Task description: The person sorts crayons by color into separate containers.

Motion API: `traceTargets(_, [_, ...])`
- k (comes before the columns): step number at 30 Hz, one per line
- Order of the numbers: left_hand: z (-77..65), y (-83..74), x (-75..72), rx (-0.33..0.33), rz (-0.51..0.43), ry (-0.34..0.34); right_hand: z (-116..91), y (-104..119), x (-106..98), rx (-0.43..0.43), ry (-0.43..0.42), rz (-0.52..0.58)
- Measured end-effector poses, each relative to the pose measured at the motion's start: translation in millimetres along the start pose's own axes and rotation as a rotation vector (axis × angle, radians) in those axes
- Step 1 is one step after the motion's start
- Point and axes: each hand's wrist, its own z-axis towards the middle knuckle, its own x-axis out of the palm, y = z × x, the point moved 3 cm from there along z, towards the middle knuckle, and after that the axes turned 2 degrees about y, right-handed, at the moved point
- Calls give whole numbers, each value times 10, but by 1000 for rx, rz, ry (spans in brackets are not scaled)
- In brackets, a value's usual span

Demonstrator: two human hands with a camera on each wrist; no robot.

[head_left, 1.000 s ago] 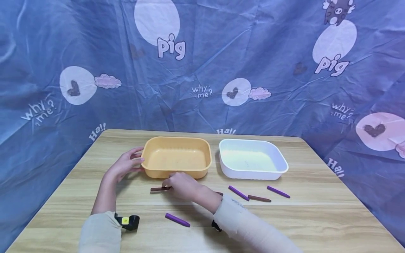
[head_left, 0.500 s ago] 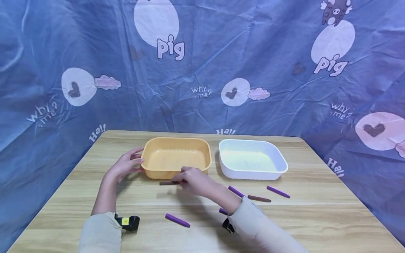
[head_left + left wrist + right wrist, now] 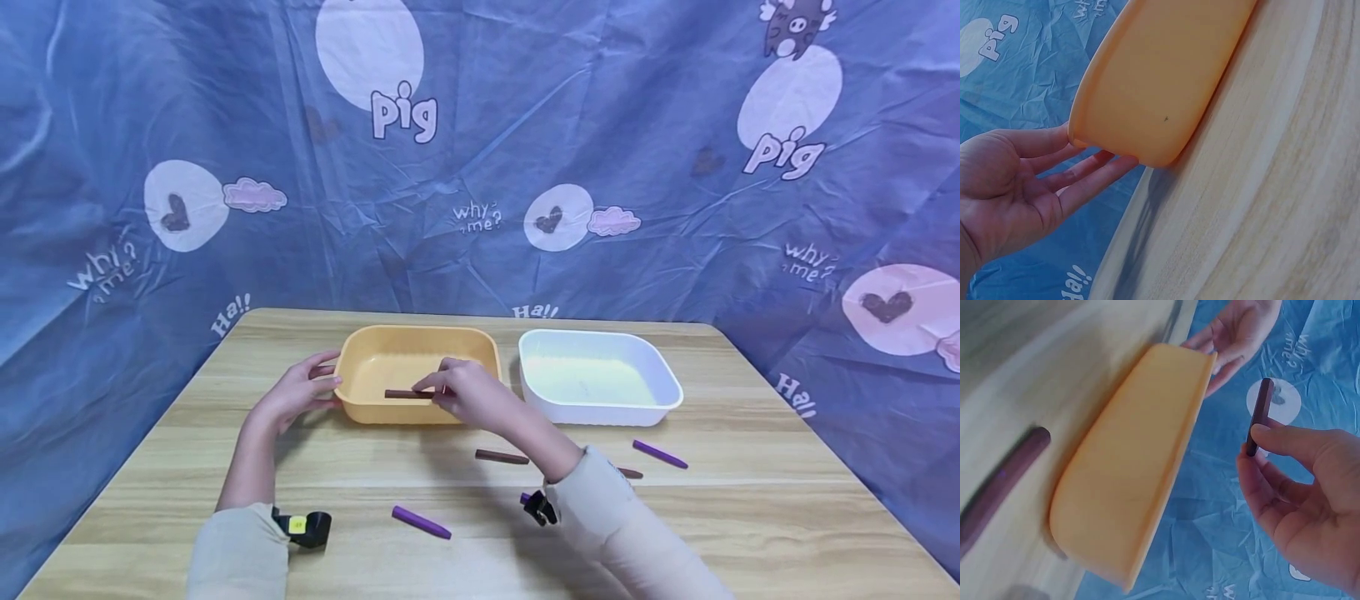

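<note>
My right hand (image 3: 476, 398) pinches a brown crayon (image 3: 405, 394) between thumb and fingertips, over the near side of an orange plastic bin (image 3: 375, 413). The right wrist view shows the pinched crayon (image 3: 1260, 412) beyond the rim of the bin (image 3: 1122, 469). At the bin's left end, my left hand (image 3: 294, 395) touches the wall with extended fingers. In the left wrist view its thumb meets the rim and its fingertips lie against the end wall (image 3: 1141, 125). Another brown crayon (image 3: 501, 457) lies on the table in front of the bin.
A white bin (image 3: 600, 412) stands right of the orange one. Purple crayons (image 3: 422, 522) (image 3: 660, 454) lie on the wooden table (image 3: 337, 475). Part of another brown crayon (image 3: 632, 473) shows beside the right sleeve (image 3: 622, 517). A patterned blue cloth (image 3: 480, 150) hangs behind.
My right hand has lifted a brown crayon off the table, up and over the near rim of the orange bin. The left hand has stayed at the bin's left end.
</note>
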Motion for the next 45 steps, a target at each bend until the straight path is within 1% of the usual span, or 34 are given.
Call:
traceTargets(6, [1, -4, 2, 0, 6, -1, 74, -104, -41, 56, 25, -20])
traceTargets(10, [1, -3, 1, 1, 6, 1, 133, -191, -53, 76, 32, -34])
traceTargets(14, [4, 3, -3, 2, 2, 1, 211, -269, -61, 70, 28, -62])
traceTargets(17, [5, 5, -5, 4, -2, 0, 281, -320, -60, 81, 40, -88])
traceTargets(22, [8, -6, -5, 7, 0, -3, 399, -404, -52, 138, 82, -77])
traceTargets(25, [9, -14, -4, 7, 0, -3, 467, -448, -51, 139, 94, -71])
traceTargets(30, [5, -17, -8, 2, -6, -4, 582, -500, -58, 117, 87, -89])
traceTargets(32, [2, -17, -10, -1, -9, -6, 623, -520, -58, 126, 93, -92])
traceTargets(37, [-2, -17, -8, -4, -10, -5, 717, -581, -58, 181, 141, -101])
traceTargets(40, [-6, -19, -2, -4, -7, -2, 761, -630, -65, 198, 168, -110])
traceTargets(43, [-6, -19, 6, -4, -7, -2, 785, -691, -70, 211, 193, -105])
traceTargets(45, [-2, -16, 14, -3, -6, -1, 787, -736, -67, 234, 214, -88])
